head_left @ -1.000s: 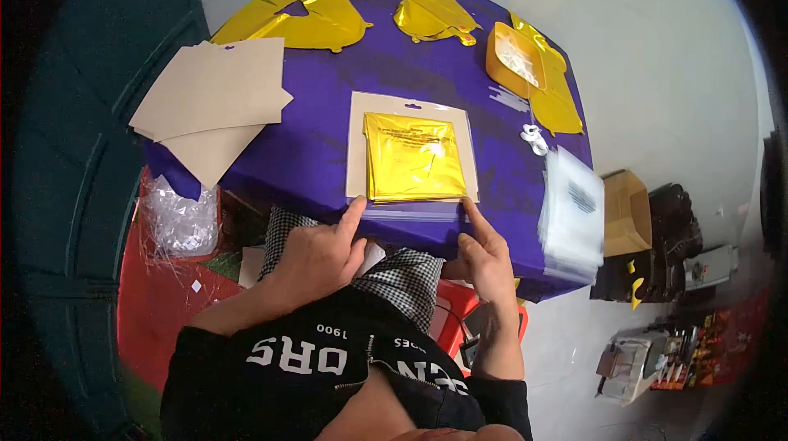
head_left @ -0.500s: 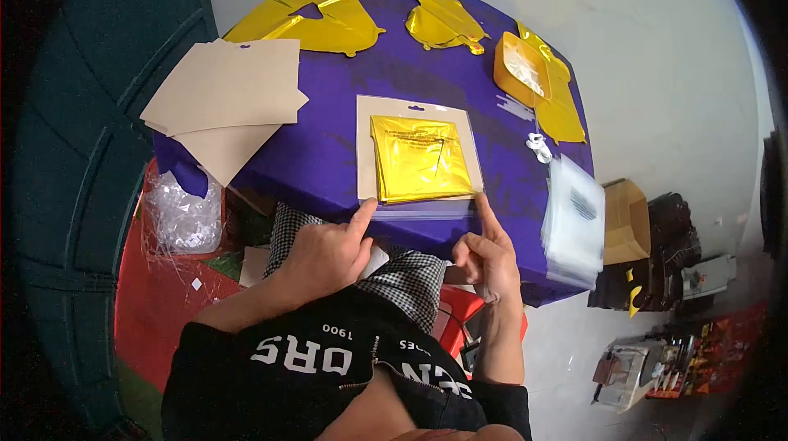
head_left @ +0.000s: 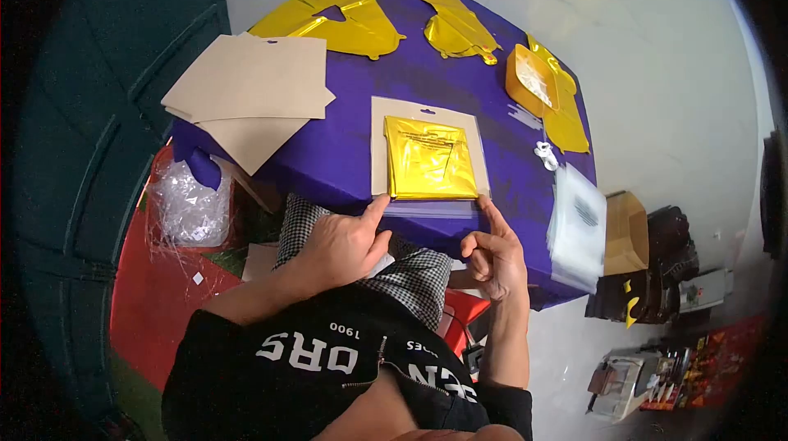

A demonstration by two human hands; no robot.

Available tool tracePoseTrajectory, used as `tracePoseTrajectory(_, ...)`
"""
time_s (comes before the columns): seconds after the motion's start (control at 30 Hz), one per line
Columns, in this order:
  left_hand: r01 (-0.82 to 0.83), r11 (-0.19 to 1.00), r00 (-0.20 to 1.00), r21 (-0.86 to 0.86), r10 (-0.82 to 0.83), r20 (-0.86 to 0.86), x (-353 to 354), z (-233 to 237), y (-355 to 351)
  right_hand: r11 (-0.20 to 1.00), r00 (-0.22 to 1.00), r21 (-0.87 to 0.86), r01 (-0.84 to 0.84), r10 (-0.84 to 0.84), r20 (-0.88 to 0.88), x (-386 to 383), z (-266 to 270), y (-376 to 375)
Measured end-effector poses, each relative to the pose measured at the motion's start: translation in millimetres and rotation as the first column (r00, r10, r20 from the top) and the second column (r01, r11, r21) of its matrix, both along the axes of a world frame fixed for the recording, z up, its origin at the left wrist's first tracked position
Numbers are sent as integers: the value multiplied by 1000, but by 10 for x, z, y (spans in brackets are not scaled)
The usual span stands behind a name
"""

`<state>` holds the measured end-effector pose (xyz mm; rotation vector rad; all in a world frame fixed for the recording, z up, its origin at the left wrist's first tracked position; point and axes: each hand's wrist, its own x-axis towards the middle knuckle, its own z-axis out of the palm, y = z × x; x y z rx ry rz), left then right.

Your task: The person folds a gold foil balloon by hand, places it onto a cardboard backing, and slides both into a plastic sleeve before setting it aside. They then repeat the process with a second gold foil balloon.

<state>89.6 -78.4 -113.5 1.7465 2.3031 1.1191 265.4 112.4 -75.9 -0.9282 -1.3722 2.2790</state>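
Near the front edge of the purple-covered table lies a clear plastic bag (head_left: 435, 210) with a beige card (head_left: 378, 146) inside. A folded gold foil balloon (head_left: 433, 162) with small print rests against the card. My left hand (head_left: 349, 246) touches the bag's lower left corner with a stretched index finger, thumb apart. At the lower right corner, the index finger of my right hand (head_left: 497, 252) presses the bag edge while its other fingers curl. Neither hand grips anything that I can see.
Beige cards (head_left: 254, 80) are piled at left, near flat gold foil balloons (head_left: 353, 22). An orange container (head_left: 517, 78) of white pieces stands at right, with clear bags (head_left: 577, 228) stacked at the table edge. A bin of plastic scraps (head_left: 193, 203) sits below left.
The view has shifted slightly, so the table appears a little further right. Both index fingers stay at the bag's lower corners, and the bag and foil lie much as before.
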Motion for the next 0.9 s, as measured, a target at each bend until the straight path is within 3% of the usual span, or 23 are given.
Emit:
tracePoseTrajectory(0.1, -9, 999, 997, 31, 6, 74, 20, -48, -6, 1000, 1000, 21, -4, 4, 21, -6, -8, -24)
tracePoseTrajectory(0.5, -33, 998, 999, 48, 31, 41, 28, -66, 55, 999, 999, 39, -36, 35, 34, -17, 19, -33)
tracePoseTrajectory(0.67, -36, 999, 994, -14, 37, 100, 28, 18, 50, 994, 996, 64, -89, 87, 38, -10, 9, -36)
tracePoseTrajectory(0.8, -132, 985, 987, 106, 121, 104, 36, -10, 53, 960, 992, 279, 13, -47, 117, 63, 48, -38)
tracePoseTrajectory(0.9, -113, 977, 982, 182, 81, 172, 40, -21, 36, 914, 985, 377, 150, -172, 24, 116, 68, -144)
